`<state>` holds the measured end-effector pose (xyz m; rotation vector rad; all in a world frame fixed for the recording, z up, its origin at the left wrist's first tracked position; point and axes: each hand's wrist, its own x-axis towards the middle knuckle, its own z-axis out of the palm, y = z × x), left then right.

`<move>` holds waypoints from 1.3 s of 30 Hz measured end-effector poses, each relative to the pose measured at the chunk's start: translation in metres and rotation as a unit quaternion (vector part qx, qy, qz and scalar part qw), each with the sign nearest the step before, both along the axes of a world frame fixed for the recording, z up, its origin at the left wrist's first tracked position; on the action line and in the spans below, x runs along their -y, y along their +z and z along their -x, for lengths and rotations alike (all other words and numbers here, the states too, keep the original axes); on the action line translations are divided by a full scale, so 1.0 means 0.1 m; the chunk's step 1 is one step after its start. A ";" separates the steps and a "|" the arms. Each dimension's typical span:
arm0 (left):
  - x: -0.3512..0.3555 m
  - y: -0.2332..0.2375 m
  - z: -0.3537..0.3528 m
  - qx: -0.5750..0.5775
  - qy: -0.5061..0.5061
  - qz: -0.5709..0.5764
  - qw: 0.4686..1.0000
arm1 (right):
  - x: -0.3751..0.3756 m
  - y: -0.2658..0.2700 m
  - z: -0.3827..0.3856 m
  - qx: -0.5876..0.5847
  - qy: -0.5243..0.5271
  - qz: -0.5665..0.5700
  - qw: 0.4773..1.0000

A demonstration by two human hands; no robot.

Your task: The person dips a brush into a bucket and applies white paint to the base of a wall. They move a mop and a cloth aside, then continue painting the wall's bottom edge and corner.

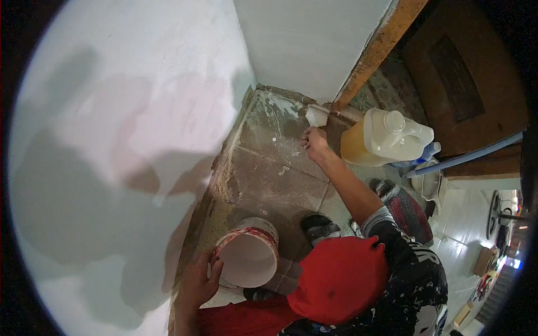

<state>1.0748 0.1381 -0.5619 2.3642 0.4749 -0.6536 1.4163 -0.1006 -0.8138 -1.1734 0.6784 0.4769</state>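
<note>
My right hand (315, 143) reaches toward the wall corner, its fingers closed round the handle of a scraper (317, 116). The scraper's wide whitish blade is at the floor edge beside the wooden frame. White smears (274, 103) mark the tiled floor near it. My left hand (204, 280) grips the rim of a white plastic bucket (246, 255), with part of its fingers hidden. The bucket has red stains round its rim and tilts so that its whitish inside shows.
Right of my right forearm stands a large jug (378, 140) of yellowish liquid, with a blue-capped bottle (430, 150) and a grey-blue hose (465, 157) behind. A striped mat (409, 215) lies on the floor. A white wall (140, 112) borders the left. Red cloth (342, 280) blocks the lower middle.
</note>
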 end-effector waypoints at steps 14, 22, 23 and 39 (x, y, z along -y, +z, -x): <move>-0.02 -0.04 0.03 0.010 -0.020 -0.017 1.000 | -0.14 0.26 0.19 0.036 -0.064 -0.073 0.995; -0.02 -0.07 0.07 0.036 -0.015 -0.012 0.999 | -0.02 0.11 0.00 0.023 -0.035 -0.014 0.999; -0.02 -0.06 0.06 0.036 -0.015 -0.012 0.999 | -0.03 0.25 0.06 0.058 -0.037 0.001 0.998; -0.04 -0.09 0.13 0.006 -0.008 -0.010 1.000 | 0.04 0.07 0.03 0.030 -0.011 -0.068 0.997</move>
